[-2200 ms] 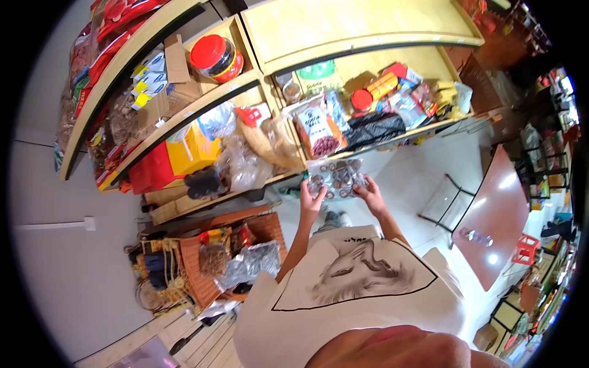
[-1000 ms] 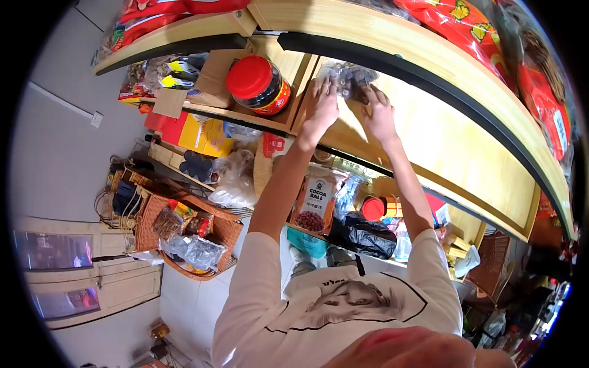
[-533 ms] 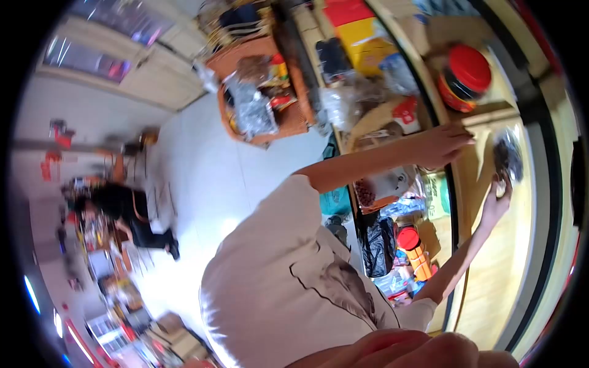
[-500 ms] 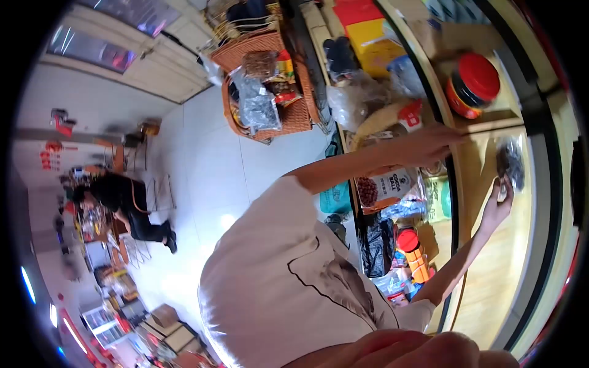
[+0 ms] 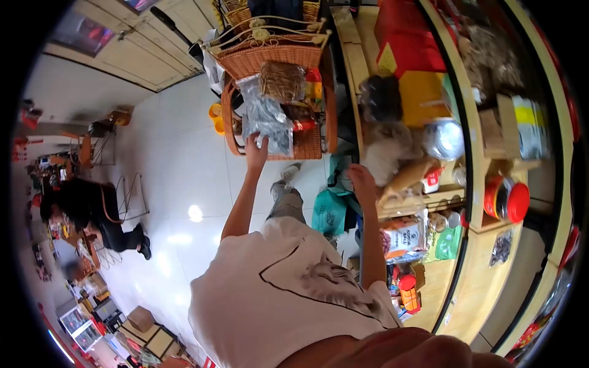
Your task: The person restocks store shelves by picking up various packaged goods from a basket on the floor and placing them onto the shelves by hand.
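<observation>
My left hand (image 5: pixel 256 152) reaches to a grey clear-plastic bag (image 5: pixel 265 116) lying in the wicker chair (image 5: pixel 307 147). Its thumb and fingers are apart, touching the bag's near edge. Beside that bag lies a pack of brown, stick-like dried food (image 5: pixel 282 81). My right hand (image 5: pixel 362 179) is raised in front of the shelf with its fingers curled closed; whether anything is in them is hidden. A teal bag (image 5: pixel 331 211) is just below it. On the wooden shelf to the right rests a small clear packet of dark pieces (image 5: pixel 500 248), apart from both hands.
Shelves on the right hold a red-lidded jar (image 5: pixel 508 199), a cocoa ball bag (image 5: pixel 405 236), a yellow box (image 5: pixel 420 98) and an orange bottle with a red lid (image 5: pixel 408 294). A person in black (image 5: pixel 101 208) bends at the far left. Cardboard boxes (image 5: pixel 141 319) stand lower left.
My view and body have turned toward the wicker chair. Both hands have left the shelf; the left now touches the bag on the chair. The dark packet stays behind, released by my right hand.
</observation>
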### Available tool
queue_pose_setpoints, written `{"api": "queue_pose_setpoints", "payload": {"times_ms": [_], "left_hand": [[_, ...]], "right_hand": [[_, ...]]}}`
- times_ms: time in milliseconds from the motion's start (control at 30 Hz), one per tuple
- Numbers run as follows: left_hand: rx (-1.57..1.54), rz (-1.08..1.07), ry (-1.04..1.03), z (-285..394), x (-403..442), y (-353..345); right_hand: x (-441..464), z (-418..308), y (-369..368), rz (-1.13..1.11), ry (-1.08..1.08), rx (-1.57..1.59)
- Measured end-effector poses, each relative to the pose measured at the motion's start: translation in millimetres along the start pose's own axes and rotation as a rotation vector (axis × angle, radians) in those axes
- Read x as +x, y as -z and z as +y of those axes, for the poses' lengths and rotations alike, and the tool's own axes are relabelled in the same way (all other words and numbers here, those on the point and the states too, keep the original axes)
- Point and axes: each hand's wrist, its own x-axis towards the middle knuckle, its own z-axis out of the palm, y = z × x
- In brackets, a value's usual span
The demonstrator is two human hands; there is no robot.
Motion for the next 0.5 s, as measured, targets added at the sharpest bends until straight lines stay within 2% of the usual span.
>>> {"api": "queue_pose_setpoints", "payload": {"times_ms": [67,133,200,267,367,433,467,500], "left_hand": [[0.144,0.021,-0.115,-3,82,-18],[0.138,0.062,-0.055,-5,140,-29],[0.092,0.027,0.014,-14,180,-40],[-0.039,-0.112,0.068,-15,211,-51],[-0.136,-0.158,0.117,-24,234,-63],[-0.197,-0.176,0.185,-31,245,-64],[-0.167,-0.182,0.155,-38,249,-67],[-0.103,-0.24,0.054,-45,254,-66]], "right_hand": [[70,-3,-75,-0.041,-0.254,0.163],[141,8,-132,-0.107,-0.398,0.234],[203,19,-179,-0.06,-0.448,0.336],[254,-5,-210,-0.016,-0.514,0.318],[302,-1,-247,0.047,-0.49,0.658],[307,-10,-260,0.117,-0.529,0.47],[312,-18,-263,0.168,-0.535,0.385],[314,-11,-264,0.149,-0.588,0.477]]}}
